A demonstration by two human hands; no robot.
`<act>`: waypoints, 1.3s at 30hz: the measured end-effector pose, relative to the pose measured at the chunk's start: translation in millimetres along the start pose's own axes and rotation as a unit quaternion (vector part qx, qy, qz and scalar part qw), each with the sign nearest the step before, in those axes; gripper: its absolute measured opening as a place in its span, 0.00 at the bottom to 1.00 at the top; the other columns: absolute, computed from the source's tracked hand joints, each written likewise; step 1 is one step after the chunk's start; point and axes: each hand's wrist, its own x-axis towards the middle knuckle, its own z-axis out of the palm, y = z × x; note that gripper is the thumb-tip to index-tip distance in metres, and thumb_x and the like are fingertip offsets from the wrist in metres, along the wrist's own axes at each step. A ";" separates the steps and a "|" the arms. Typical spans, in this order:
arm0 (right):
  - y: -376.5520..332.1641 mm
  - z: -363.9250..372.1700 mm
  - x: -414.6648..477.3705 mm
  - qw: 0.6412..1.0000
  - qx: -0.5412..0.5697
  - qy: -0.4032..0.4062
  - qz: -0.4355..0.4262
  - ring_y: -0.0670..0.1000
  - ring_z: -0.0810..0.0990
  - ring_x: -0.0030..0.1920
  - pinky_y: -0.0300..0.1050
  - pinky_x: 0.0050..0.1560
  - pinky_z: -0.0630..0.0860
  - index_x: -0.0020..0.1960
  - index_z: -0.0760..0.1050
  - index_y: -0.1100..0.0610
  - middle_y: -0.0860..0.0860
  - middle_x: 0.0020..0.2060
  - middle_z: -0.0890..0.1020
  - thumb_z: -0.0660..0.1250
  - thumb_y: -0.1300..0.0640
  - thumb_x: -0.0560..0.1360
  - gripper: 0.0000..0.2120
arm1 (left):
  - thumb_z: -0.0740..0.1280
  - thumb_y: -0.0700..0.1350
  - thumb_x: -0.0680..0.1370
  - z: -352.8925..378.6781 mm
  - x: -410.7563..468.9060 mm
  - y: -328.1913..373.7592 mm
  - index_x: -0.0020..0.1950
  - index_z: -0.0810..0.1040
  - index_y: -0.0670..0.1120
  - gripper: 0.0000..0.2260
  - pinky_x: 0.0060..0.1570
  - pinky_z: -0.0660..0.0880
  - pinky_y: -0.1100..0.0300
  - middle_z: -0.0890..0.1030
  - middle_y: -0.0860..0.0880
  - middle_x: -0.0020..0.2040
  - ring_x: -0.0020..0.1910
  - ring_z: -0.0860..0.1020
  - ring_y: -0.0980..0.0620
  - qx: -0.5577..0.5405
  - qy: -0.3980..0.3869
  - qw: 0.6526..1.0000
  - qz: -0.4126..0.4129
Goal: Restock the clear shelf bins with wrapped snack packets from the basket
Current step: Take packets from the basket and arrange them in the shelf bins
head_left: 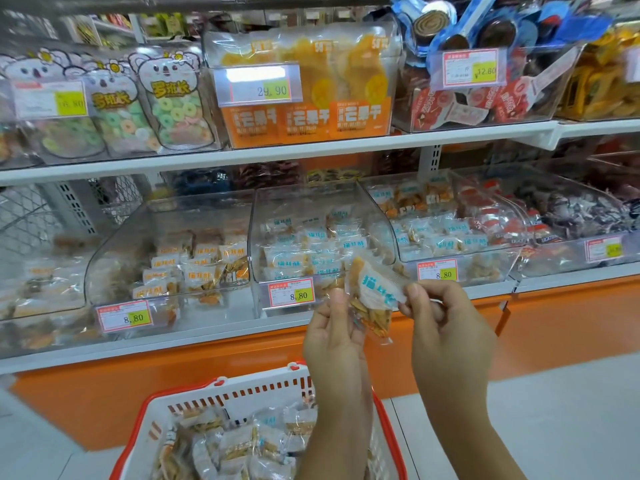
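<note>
I hold one small clear wrapped snack packet (375,292) with blue letters between my two hands. My left hand (334,336) pinches its left edge between thumb and fingertips. My right hand (446,327) pinches the right edge in the same way, with the other fingers curled. The packet is tilted, and the yellow-orange snack pieces lie in its lower part.

The packet is in the air, just in front of the middle clear plastic shelf bin (304,202), before the right end of the bin's front wall. I cannot tell if it touches the wall. This bin holds many packets of the same kind with blue letters (304,251), and a red and yellow price label (292,293) is on its front.

Left of this bin stands a second clear bin (114,251) with similar packets in orange letters. Right of it stands a third clear bin (485,268), also with blue-lettered packets.

Above the bin, on the white upper shelf (277,154), stand orange bags of dried fruit (308,119) in a clear box.

Below the bin is the orange base panel (207,362) of the shelving. Lower again, under my left forearm, is the red and white plastic basket (242,396), which holds many more wrapped packets (235,445).
</note>
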 end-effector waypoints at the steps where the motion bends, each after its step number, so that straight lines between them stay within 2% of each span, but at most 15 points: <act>1: 0.3 2.2 -0.1 1.000 -0.002 0.005 -0.004 0.39 0.81 0.41 0.26 0.36 0.72 0.44 0.74 0.48 0.44 0.36 0.82 0.64 0.57 0.78 0.05 | 0.66 0.51 0.72 2.6 -0.6 -0.3 0.52 0.78 0.39 0.17 0.54 0.79 0.50 0.84 0.42 0.48 0.52 0.83 0.46 -0.015 0.014 1.000 -0.004; 5: -1.8 4.8 0.4 1.000 -0.016 0.009 -0.017 0.39 0.80 0.41 0.26 0.36 0.72 0.45 0.74 0.49 0.43 0.36 0.81 0.63 0.56 0.78 0.04 | 0.67 0.50 0.74 3.5 7.6 1.1 0.49 0.78 0.40 0.13 0.56 0.78 0.51 0.84 0.44 0.45 0.49 0.83 0.50 0.022 0.080 0.996 0.015; 8: -3.7 -0.4 2.5 1.000 -0.020 0.001 -0.007 0.38 0.79 0.39 0.26 0.36 0.72 0.45 0.75 0.51 0.44 0.34 0.81 0.63 0.57 0.78 0.05 | 0.66 0.48 0.77 1.8 14.7 6.3 0.47 0.77 0.41 0.10 0.59 0.76 0.52 0.83 0.43 0.51 0.54 0.81 0.48 0.061 0.104 0.992 0.038; 9: -3.4 -1.8 3.7 1.000 -0.006 -0.006 0.014 0.38 0.80 0.39 0.26 0.37 0.72 0.44 0.75 0.52 0.44 0.34 0.81 0.63 0.57 0.79 0.05 | 0.66 0.47 0.78 1.3 16.2 8.4 0.46 0.76 0.41 0.09 0.57 0.76 0.54 0.83 0.43 0.49 0.51 0.81 0.48 0.059 0.106 0.992 0.041; 12: -0.2 -3.6 10.1 0.985 0.084 -0.062 0.140 0.40 0.83 0.38 0.33 0.40 0.77 0.45 0.77 0.55 0.47 0.33 0.84 0.63 0.57 0.79 0.06 | 0.65 0.47 0.79 -0.7 19.8 11.4 0.45 0.75 0.43 0.08 0.34 0.75 0.60 0.80 0.49 0.40 0.36 0.77 0.53 0.051 0.116 0.990 0.059; 14: 3.4 -5.0 14.5 0.965 0.118 -0.112 0.204 0.43 0.84 0.39 0.36 0.43 0.77 0.47 0.79 0.56 0.47 0.35 0.85 0.64 0.57 0.78 0.06 | 0.64 0.48 0.79 -6.0 20.4 10.3 0.43 0.75 0.44 0.08 0.29 0.71 0.61 0.77 0.52 0.34 0.31 0.73 0.56 0.121 0.130 0.978 0.113; 16: 3.5 -5.5 18.3 0.966 0.113 -0.144 0.183 0.41 0.83 0.43 0.39 0.46 0.76 0.49 0.80 0.53 0.45 0.38 0.85 0.65 0.53 0.78 0.06 | 0.63 0.48 0.80 -10.2 20.8 10.1 0.42 0.75 0.47 0.08 0.29 0.69 0.62 0.74 0.53 0.32 0.29 0.70 0.57 0.203 0.123 0.954 0.184; 19: -5.3 1.8 22.7 0.969 0.133 -0.160 0.133 0.39 0.82 0.47 0.37 0.48 0.77 0.53 0.80 0.48 0.41 0.45 0.84 0.66 0.51 0.76 0.07 | 0.62 0.49 0.80 -9.3 20.5 10.3 0.43 0.74 0.48 0.07 0.34 0.71 0.62 0.72 0.53 0.34 0.33 0.69 0.56 0.264 0.111 0.921 0.264; 22: -13.7 15.9 24.0 0.976 0.137 -0.109 0.126 0.39 0.82 0.41 0.37 0.42 0.78 0.48 0.81 0.49 0.43 0.39 0.84 0.66 0.52 0.77 0.05 | 0.62 0.48 0.80 -4.2 22.4 11.5 0.44 0.74 0.49 0.06 0.37 0.71 0.67 0.74 0.55 0.37 0.35 0.72 0.58 0.306 0.096 0.890 0.323; 25: -15.1 30.2 23.8 0.995 0.053 -0.038 0.075 0.42 0.78 0.38 0.39 0.37 0.74 0.45 0.78 0.51 0.45 0.35 0.80 0.62 0.53 0.79 0.08 | 0.61 0.48 0.80 -1.4 27.3 11.0 0.43 0.72 0.51 0.06 0.32 0.70 0.68 0.74 0.54 0.36 0.33 0.72 0.58 0.345 0.088 0.861 0.363; 27: -16.8 38.0 27.0 0.999 0.006 -0.009 0.049 0.45 0.74 0.36 0.37 0.35 0.67 0.45 0.73 0.51 0.46 0.35 0.77 0.58 0.53 0.81 0.09 | 0.60 0.48 0.81 1.6 29.7 9.7 0.42 0.70 0.50 0.08 0.28 0.67 0.69 0.72 0.53 0.33 0.30 0.70 0.58 0.355 0.094 0.853 0.371; 31: -17.7 42.4 47.8 0.999 -0.028 0.001 0.016 0.45 0.72 0.35 0.44 0.35 0.69 0.46 0.68 0.52 0.45 0.34 0.74 0.53 0.55 0.83 0.08 | 0.57 0.50 0.81 11.7 44.5 10.7 0.43 0.69 0.46 0.10 0.26 0.65 0.67 0.69 0.52 0.29 0.29 0.70 0.59 0.394 0.108 0.829 0.382; 34: -12.8 40.2 67.4 0.998 -0.056 0.024 -0.011 0.46 0.68 0.30 0.48 0.32 0.66 0.47 0.66 0.53 0.46 0.30 0.72 0.52 0.54 0.83 0.08 | 0.54 0.55 0.80 26.3 60.2 8.8 0.44 0.69 0.45 0.14 0.24 0.63 0.64 0.68 0.53 0.27 0.25 0.68 0.56 0.387 0.081 0.839 0.373; 36: -7.8 36.0 84.7 0.997 -0.065 0.026 -0.022 0.47 0.67 0.30 0.49 0.31 0.66 0.48 0.66 0.53 0.48 0.29 0.71 0.52 0.55 0.83 0.08 | 0.55 0.54 0.80 38.3 71.2 4.8 0.44 0.69 0.45 0.14 0.24 0.62 0.64 0.67 0.52 0.27 0.25 0.67 0.57 0.392 0.056 0.847 0.354; 39: 7.7 25.4 120.2 0.996 -0.074 -0.039 0.013 0.48 0.68 0.31 0.46 0.30 0.65 0.48 0.68 0.55 0.50 0.31 0.72 0.52 0.55 0.83 0.09 | 0.57 0.52 0.82 53.6 93.1 -2.3 0.44 0.70 0.44 0.13 0.25 0.63 0.65 0.67 0.52 0.27 0.25 0.68 0.58 0.421 0.013 0.860 0.287</act>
